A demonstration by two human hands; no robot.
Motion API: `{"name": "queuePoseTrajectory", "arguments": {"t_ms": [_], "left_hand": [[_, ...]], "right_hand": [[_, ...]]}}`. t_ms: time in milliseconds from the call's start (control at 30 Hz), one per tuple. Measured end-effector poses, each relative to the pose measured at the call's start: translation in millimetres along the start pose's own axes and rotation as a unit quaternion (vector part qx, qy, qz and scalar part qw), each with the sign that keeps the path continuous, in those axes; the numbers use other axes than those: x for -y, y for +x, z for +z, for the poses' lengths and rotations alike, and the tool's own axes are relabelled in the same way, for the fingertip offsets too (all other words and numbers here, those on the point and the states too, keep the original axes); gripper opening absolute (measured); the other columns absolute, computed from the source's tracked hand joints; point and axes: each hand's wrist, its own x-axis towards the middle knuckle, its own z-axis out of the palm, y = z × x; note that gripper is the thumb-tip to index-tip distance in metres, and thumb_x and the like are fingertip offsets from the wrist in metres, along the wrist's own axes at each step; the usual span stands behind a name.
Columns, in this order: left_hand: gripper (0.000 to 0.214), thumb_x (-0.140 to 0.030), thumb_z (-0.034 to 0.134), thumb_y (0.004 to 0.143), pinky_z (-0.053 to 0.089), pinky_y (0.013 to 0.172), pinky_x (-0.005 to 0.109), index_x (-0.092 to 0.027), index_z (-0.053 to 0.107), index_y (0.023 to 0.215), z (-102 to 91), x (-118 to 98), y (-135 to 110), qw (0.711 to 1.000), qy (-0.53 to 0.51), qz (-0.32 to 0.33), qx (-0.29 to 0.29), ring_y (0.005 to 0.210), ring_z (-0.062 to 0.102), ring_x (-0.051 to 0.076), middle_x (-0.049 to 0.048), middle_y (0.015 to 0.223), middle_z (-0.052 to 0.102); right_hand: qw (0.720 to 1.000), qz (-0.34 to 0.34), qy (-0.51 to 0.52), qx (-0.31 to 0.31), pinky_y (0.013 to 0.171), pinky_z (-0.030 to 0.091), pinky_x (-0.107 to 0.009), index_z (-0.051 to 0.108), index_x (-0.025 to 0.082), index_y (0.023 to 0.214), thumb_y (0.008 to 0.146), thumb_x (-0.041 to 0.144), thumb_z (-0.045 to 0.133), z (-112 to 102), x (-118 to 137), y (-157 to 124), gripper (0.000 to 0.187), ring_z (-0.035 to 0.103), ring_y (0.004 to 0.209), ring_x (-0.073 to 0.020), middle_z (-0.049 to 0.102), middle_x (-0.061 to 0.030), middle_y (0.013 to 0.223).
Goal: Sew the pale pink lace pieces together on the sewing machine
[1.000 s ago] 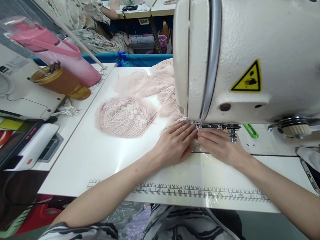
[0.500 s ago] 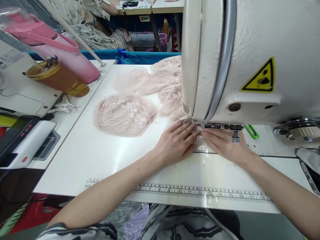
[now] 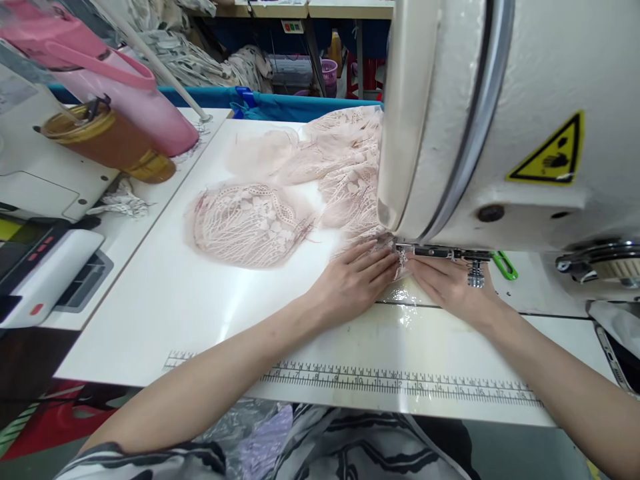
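Note:
Pale pink lace fabric (image 3: 350, 190) runs from the back of the table to the needle area of a white sewing machine (image 3: 450, 133). My left hand (image 3: 350, 280) lies flat on the lace just left of the presser foot, fingers stretched out and pressing it down. On the other side, my right hand (image 3: 450, 283) rests low with fingers extended toward the foot. The machine's metal parts partly cover those fingers, and the needle point is hidden. A separate rounded lace piece (image 3: 245, 227) lies flat to the left of my left hand.
A green thread snipper (image 3: 504, 265) lies right of the machine's foot. A printed ruler (image 3: 360, 380) follows the table's front edge. At left stand a pink bottle (image 3: 135, 100) and an amber cup (image 3: 115, 147). A phone (image 3: 613, 357) sits at the right edge.
The camera view has shifted slightly, moving the machine head to the right in the picture. Both hands stay beside the presser foot, with the left hand's fingers lying a little flatter.

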Motion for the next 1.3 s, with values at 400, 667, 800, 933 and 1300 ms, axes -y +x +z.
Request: {"name": "queuePoseTrajectory", "arguments": {"t_ms": [400,667,800,933,1300], "left_hand": [[0.031,-0.019,0.044,0.094,0.051,0.102,0.039,-0.01,0.066,0.115,-7.7,8.1,1.8,0.999,-0.034,-0.001,0.0,0.11,0.065,0.021,0.0084,0.117,0.068],[0.019,-0.019,0.051,0.092,0.051,0.099,0.036,-0.017,0.068,0.101,-8.7,7.2,3.1,0.998,-0.049,-0.033,-0.029,0.101,0.067,0.018,0.0034,0.107,0.072],[0.014,-0.022,0.054,0.092,0.053,0.089,0.032,-0.018,0.065,0.084,-10.4,5.6,5.5,0.997,-0.029,-0.02,-0.066,0.08,0.066,0.014,0.0004,0.088,0.072],[0.013,-0.023,0.058,0.091,0.052,0.092,0.032,-0.019,0.065,0.081,-12.9,5.4,7.3,0.996,-0.02,-0.003,-0.087,0.075,0.063,0.013,-0.0016,0.079,0.07],[0.016,-0.023,0.055,0.093,0.053,0.095,0.033,-0.022,0.067,0.084,-15.4,7.9,5.6,0.997,-0.004,0.038,-0.062,0.076,0.066,0.012,-0.0029,0.08,0.071]], "right_hand": [[0.991,-0.097,-0.078,0.038,0.076,0.05,-0.027,0.066,0.027,0.104,0.09,0.008,0.05,-9.5,11.5,6.3,0.028,0.064,0.096,-0.0131,0.07,0.0017,0.11],[0.996,-0.072,-0.041,0.033,0.073,0.047,-0.026,0.064,0.02,0.099,0.091,0.011,0.046,1.2,9.4,6.6,0.022,0.062,0.082,-0.012,0.07,-0.0022,0.095],[0.997,-0.067,-0.035,0.012,0.072,0.043,-0.025,0.062,0.021,0.1,0.091,0.017,0.049,2.3,12.8,6.7,0.017,0.059,0.082,-0.0121,0.069,-0.0019,0.092],[0.996,-0.084,-0.041,0.01,0.076,0.044,-0.026,0.064,0.024,0.097,0.09,0.017,0.053,-0.2,18.5,7.2,0.015,0.06,0.087,-0.0128,0.069,0.0004,0.09],[0.995,-0.096,-0.029,0.016,0.085,0.051,-0.029,0.069,0.028,0.102,0.091,0.016,0.053,-3.2,19.8,2.4,0.023,0.063,0.093,-0.0127,0.071,0.0022,0.089]]}}
